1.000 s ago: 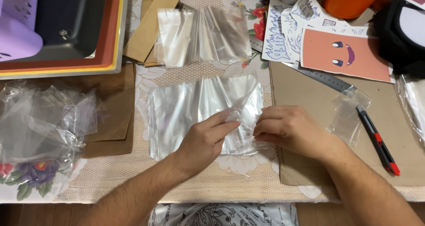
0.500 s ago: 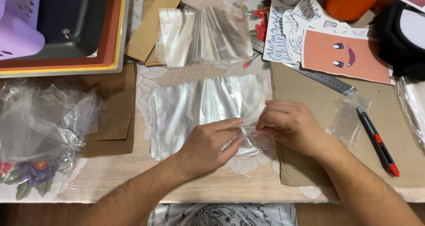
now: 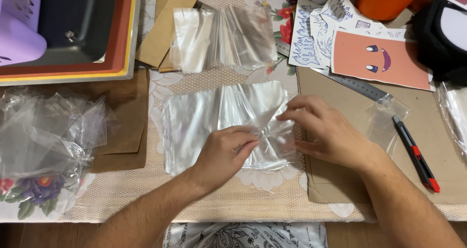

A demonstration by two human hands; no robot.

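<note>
A stack of clear plastic bags (image 3: pixel 204 116) lies flat on the lace tablecloth in the middle of the table. My left hand (image 3: pixel 226 153) presses on the lower right part of the stack, fingers pinching the top bag's film. My right hand (image 3: pixel 326 131) rests on the stack's right edge, fingers spread and gripping the same crinkled film. The plastic bunches up between the two hands.
More clear bags (image 3: pixel 224 36) lie further back on brown card (image 3: pixel 163 26). Crumpled plastic (image 3: pixel 44 136) sits at left below stacked trays (image 3: pixel 73 68). At right: a metal ruler (image 3: pixel 357 85), a red-black utility knife (image 3: pixel 416 153), an orange face card (image 3: pixel 382 58), stickers, an orange mug (image 3: pixel 386 0).
Both hands slid slightly down and right on the stack. The right hand's fingers spread wider, and the film between the hands has become more bunched.
</note>
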